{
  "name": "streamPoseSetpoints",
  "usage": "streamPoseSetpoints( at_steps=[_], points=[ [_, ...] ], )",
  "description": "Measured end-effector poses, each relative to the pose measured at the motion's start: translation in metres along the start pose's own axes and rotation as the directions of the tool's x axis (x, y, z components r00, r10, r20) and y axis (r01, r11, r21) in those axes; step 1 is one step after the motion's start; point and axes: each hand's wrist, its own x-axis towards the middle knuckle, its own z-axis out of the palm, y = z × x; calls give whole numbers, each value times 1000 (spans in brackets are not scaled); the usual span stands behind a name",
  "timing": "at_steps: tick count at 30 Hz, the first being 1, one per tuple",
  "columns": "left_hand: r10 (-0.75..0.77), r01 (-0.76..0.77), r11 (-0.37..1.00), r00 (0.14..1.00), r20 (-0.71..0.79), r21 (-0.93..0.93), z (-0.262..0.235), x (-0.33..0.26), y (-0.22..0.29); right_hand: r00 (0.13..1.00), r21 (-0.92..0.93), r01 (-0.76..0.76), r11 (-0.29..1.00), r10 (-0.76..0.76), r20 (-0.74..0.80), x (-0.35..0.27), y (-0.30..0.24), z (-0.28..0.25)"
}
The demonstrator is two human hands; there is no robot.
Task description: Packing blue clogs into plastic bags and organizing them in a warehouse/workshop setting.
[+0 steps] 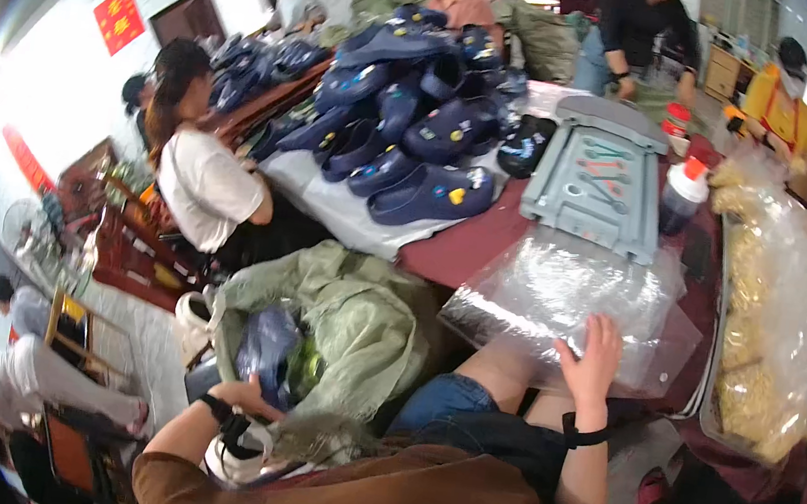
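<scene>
My right hand (pixel 594 361) lies palm down with fingers spread on a stack of clear plastic bags (pixel 561 281) at the table's near edge. At lower left, my left hand (pixel 247 395) is at the mouth of a pale green woven sack (pixel 356 307). Its thumb and fingers look apart, beside a dark blue item in clear plastic (pixel 268 346) inside the sack. Whether the fingertips touch that item is hard to make out. Beyond the bags sits a grey plastic board (pixel 595 170) with small coloured tools set in it.
Navy clogs (pixel 431 190) with small charms are heaped on the table's far left. A dark bottle with an orange cap (pixel 681 197) stands right of the board. Farther right, a tray (pixel 715 341) holds yellowish pieces under clear plastic. A person in white (pixel 210 183) and several others are nearby.
</scene>
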Motion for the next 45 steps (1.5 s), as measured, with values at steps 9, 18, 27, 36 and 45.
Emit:
streamPoseSetpoints(
  at_steps=[9,18,27,36,45],
  points=[
    [356,-183,906,816,-455,381,-150,-61,171,999,-39,-37,999,38,2,-4,5,-11],
    [621,-591,754,496,-607,289,-234,23,319,1000,-9,-6,1000,6,-6,-4,3,-3],
    [490,-491,826,381,-784,278,-300,166,397,1000,-15,-5,1000,4,-29,-3,1,-11],
    [423,-318,898,434,-796,304,-310,209,401,1000,-9,-23,1000,23,-17,-3,-5,-12],
    [620,-464,757,286,-730,461,-287,187,363,998,-25,26,999,-24,50,3,2,-13]
  ],
)
